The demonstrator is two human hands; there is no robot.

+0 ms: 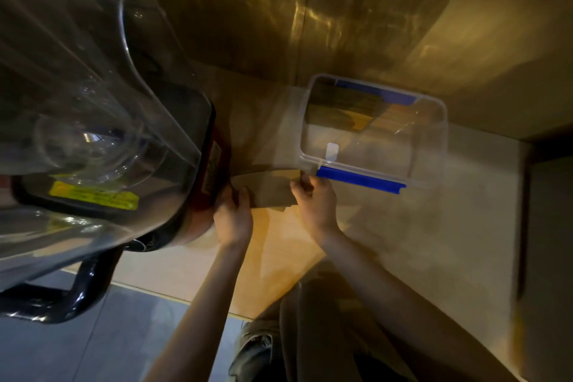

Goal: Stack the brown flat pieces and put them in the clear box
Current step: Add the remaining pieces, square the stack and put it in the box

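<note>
Left hand and right hand grip opposite ends of the brown flat pieces, just beside the clear box. The yellow label on the blender, left of the box, is too blurred to read.

We hold the brown flat pieces between our left hand and right hand, just beside the clear box on the table.
</note>
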